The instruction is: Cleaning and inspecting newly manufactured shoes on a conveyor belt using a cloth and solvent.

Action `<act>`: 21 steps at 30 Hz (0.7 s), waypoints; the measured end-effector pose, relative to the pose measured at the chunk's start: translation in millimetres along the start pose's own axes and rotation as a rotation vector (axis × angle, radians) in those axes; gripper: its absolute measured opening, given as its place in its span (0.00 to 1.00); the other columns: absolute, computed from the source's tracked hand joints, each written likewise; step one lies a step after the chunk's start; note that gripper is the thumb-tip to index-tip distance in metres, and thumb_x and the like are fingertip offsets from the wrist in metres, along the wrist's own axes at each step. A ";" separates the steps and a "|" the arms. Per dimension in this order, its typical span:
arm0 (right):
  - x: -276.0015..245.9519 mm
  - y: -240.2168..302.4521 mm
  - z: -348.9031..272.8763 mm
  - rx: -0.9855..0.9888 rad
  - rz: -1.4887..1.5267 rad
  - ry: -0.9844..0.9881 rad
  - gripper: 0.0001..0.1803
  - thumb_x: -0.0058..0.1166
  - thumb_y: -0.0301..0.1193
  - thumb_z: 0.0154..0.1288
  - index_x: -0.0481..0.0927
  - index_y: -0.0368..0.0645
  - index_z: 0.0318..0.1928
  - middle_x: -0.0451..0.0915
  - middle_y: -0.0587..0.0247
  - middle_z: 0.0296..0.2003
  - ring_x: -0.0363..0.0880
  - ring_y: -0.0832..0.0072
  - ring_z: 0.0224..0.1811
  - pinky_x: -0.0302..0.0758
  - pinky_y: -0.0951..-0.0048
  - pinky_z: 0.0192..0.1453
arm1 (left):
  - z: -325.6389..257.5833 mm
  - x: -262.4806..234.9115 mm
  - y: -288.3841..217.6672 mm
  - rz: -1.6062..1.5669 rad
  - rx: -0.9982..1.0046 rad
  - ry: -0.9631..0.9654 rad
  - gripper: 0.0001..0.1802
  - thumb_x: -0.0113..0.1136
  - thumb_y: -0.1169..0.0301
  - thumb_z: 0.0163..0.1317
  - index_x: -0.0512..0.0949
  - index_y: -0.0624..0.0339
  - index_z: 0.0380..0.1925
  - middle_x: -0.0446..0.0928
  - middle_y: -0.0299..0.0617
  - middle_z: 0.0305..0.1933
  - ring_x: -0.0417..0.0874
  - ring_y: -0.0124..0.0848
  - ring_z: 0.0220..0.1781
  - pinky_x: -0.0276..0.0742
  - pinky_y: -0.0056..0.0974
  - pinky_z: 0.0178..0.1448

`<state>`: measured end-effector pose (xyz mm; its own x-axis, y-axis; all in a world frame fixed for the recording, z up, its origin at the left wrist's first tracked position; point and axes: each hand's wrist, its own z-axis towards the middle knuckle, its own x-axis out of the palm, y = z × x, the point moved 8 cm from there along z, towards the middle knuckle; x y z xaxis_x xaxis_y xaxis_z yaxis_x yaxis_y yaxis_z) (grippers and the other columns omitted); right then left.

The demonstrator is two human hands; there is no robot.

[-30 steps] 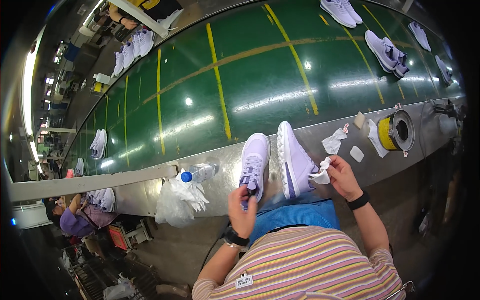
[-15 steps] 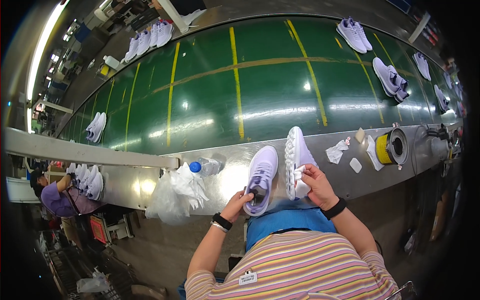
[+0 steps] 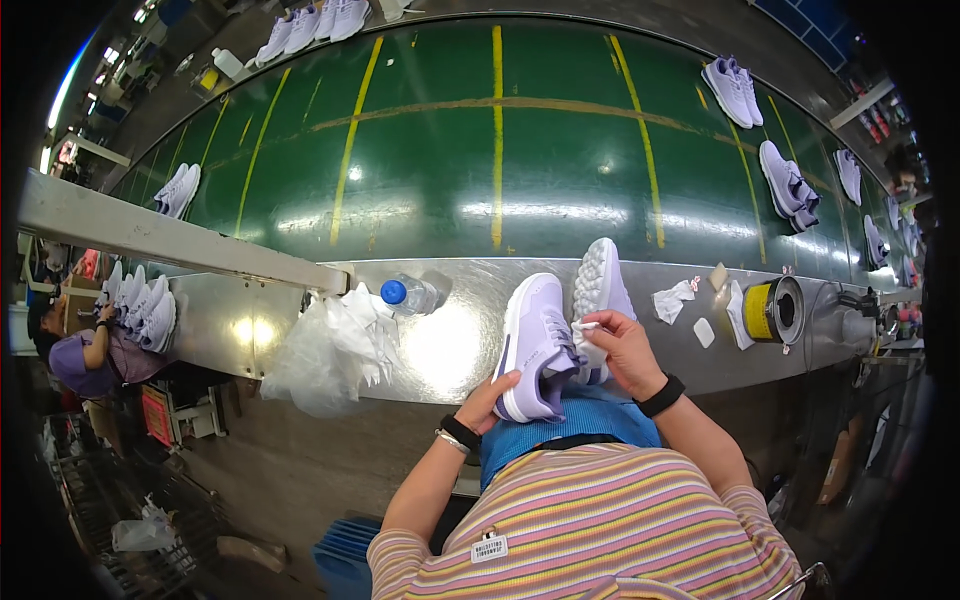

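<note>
My left hand [image 3: 487, 400] grips the heel end of a lavender sneaker [image 3: 540, 340] at the front edge of the metal ledge. The shoe is tilted, so its side and white sole edge show, with the toe pointing away from me. Its mate, a second lavender sneaker [image 3: 606, 280], lies on its side to the right with the bumpy white outsole turned up. Between finger and thumb, my right hand [image 3: 630, 355] pinches a small white cloth [image 3: 586, 328] over the gap between the two shoes. My right fingers partly cover the second sneaker's heel.
A green conveyor belt [image 3: 420, 180] with yellow lines carries pairs of sneakers [image 3: 788, 185]. On the metal ledge [image 3: 640, 268] are a blue-capped bottle [image 3: 412, 294], white cloths [image 3: 673, 300] and a yellow tin [image 3: 760, 312]. A plastic bag [image 3: 318, 365] hangs at left, below a pale beam [image 3: 180, 235].
The left sneaker has been rolled from upright onto a tilt, showing its outer side. My right hand has moved the cloth slightly up and left, toward it. The whole view has shifted a little.
</note>
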<state>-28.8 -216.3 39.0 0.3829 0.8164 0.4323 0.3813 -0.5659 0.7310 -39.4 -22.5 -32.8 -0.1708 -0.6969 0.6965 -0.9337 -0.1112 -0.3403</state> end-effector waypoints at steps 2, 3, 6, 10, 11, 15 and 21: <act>6.6 27.7 4.3 -0.223 -0.171 -0.012 0.12 0.53 0.20 0.57 0.73 0.36 0.43 0.78 0.63 0.38 0.76 0.79 0.40 0.73 0.78 0.46 | -5.9 2.7 -9.8 0.132 0.159 -0.062 0.30 0.55 0.62 0.60 0.61 0.66 0.58 0.70 0.47 0.54 0.73 0.33 0.53 0.69 0.36 0.58; 11.4 36.5 6.7 -0.251 -0.194 -0.021 0.13 0.54 0.20 0.55 0.74 0.35 0.43 0.78 0.62 0.38 0.76 0.78 0.41 0.73 0.78 0.46 | -8.2 -3.3 -10.2 0.172 0.197 -0.129 0.31 0.57 0.64 0.58 0.60 0.67 0.58 0.70 0.46 0.53 0.72 0.31 0.53 0.68 0.34 0.57; 19.3 50.1 26.2 -0.328 -0.499 0.011 0.14 0.54 0.21 0.54 0.74 0.35 0.43 0.78 0.62 0.37 0.76 0.78 0.41 0.72 0.77 0.45 | -23.5 4.1 -25.4 0.363 0.307 -0.267 0.32 0.58 0.64 0.58 0.60 0.67 0.58 0.70 0.45 0.52 0.72 0.30 0.52 0.68 0.33 0.56; 42.8 53.5 67.1 -0.434 -0.781 0.014 0.08 0.55 0.25 0.52 0.78 0.36 0.34 0.79 0.58 0.33 0.78 0.72 0.37 0.72 0.75 0.44 | -26.7 -10.2 -21.8 0.480 0.375 -0.354 0.28 0.51 0.60 0.63 0.62 0.69 0.57 0.71 0.44 0.52 0.72 0.29 0.51 0.67 0.32 0.55; 50.3 52.9 75.7 -0.428 -0.779 0.021 0.08 0.55 0.25 0.52 0.78 0.36 0.34 0.79 0.58 0.33 0.78 0.72 0.37 0.72 0.75 0.44 | -24.5 -17.2 -17.5 0.477 0.373 -0.362 0.28 0.51 0.60 0.63 0.62 0.69 0.57 0.71 0.44 0.52 0.72 0.29 0.51 0.67 0.32 0.55; 79.8 48.4 106.9 -0.544 -1.013 0.045 0.08 0.51 0.23 0.50 0.79 0.38 0.32 0.77 0.52 0.30 0.76 0.59 0.35 0.71 0.66 0.42 | -19.1 -35.3 -7.9 0.435 0.365 -0.452 0.29 0.36 0.53 0.69 0.66 0.71 0.53 0.73 0.45 0.49 0.73 0.28 0.48 0.68 0.31 0.54; 106.2 23.3 112.1 -0.536 -1.126 0.174 0.08 0.48 0.19 0.49 0.79 0.36 0.30 0.77 0.51 0.31 0.75 0.54 0.37 0.71 0.62 0.43 | -33.5 -20.1 -16.4 0.559 0.413 -0.508 0.31 0.33 0.53 0.69 0.66 0.73 0.54 0.72 0.48 0.52 0.72 0.30 0.51 0.66 0.32 0.56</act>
<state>115.0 -155.6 42.7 -0.0636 0.8424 -0.5351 0.0195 0.5371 0.8433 -31.2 17.1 -20.0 -0.3180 -0.9478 0.0241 -0.5479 0.1629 -0.8206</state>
